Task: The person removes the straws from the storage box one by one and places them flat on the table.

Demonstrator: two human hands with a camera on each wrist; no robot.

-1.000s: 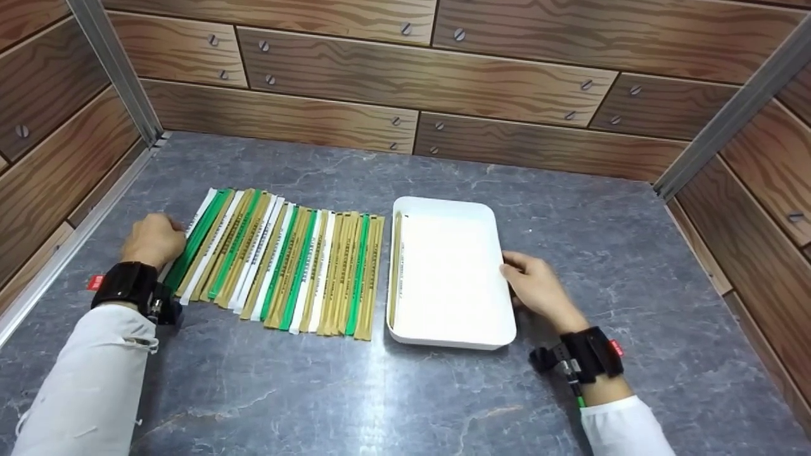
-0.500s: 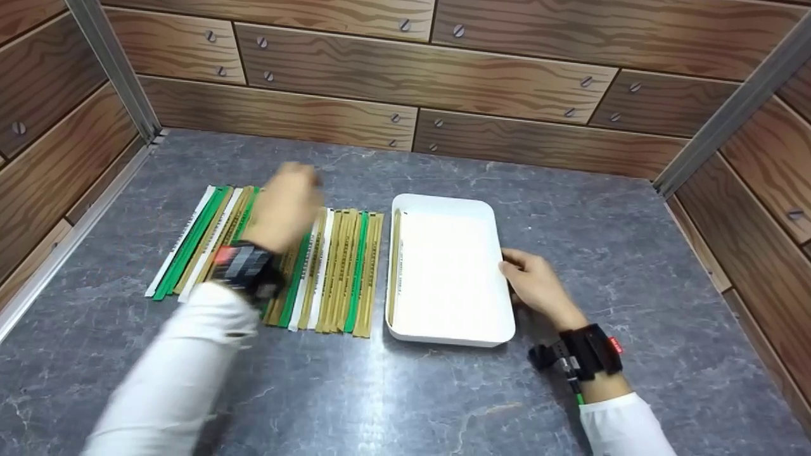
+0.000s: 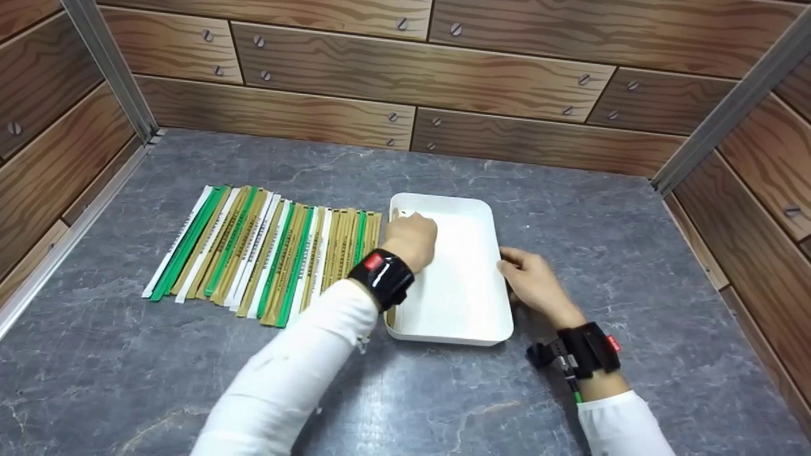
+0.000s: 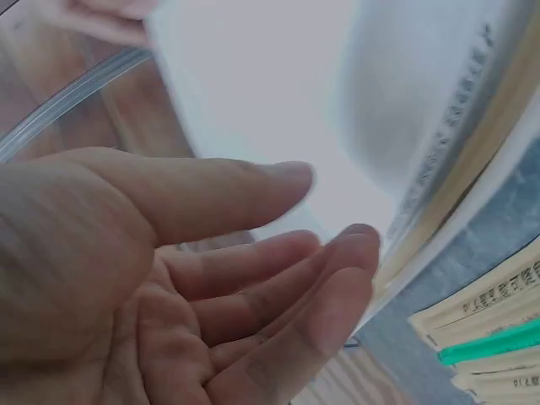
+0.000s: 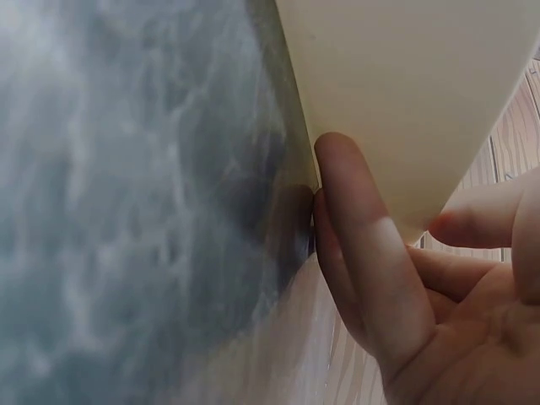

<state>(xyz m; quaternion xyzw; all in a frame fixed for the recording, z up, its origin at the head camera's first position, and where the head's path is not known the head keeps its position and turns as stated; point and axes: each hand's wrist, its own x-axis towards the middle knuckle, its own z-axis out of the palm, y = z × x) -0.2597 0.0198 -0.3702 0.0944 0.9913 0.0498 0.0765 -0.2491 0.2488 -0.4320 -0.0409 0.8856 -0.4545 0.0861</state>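
Note:
My left hand (image 3: pixel 410 242) is over the left side of a white tray (image 3: pixel 469 278). In the left wrist view its thumb and bent fingers stand apart with nothing between them. Beside its fingertips, long slim packets (image 4: pixel 485 148) with printing line the tray's left wall, tan and white ones together. My right hand (image 3: pixel 535 282) touches the tray's right wall from outside. The right wrist view shows its fingers (image 5: pixel 359 211) nearly straight against the wall and the thumb at the rim. Left of the tray lies a row of slim packets (image 3: pixel 244 253) in white, green and gold.
The tray and the row lie on a grey marbled tabletop (image 3: pixel 443 392). Wood-patterned panels (image 3: pixel 355 107) close off the back and both sides. The left forearm crosses over the near right end of the row. Each wrist wears a black strap (image 3: pixel 589 351).
My left hand has travelled right from the row's left end, across the packets, to the tray. One second ago it was beside the leftmost packets. The right hand and tray have stayed put.

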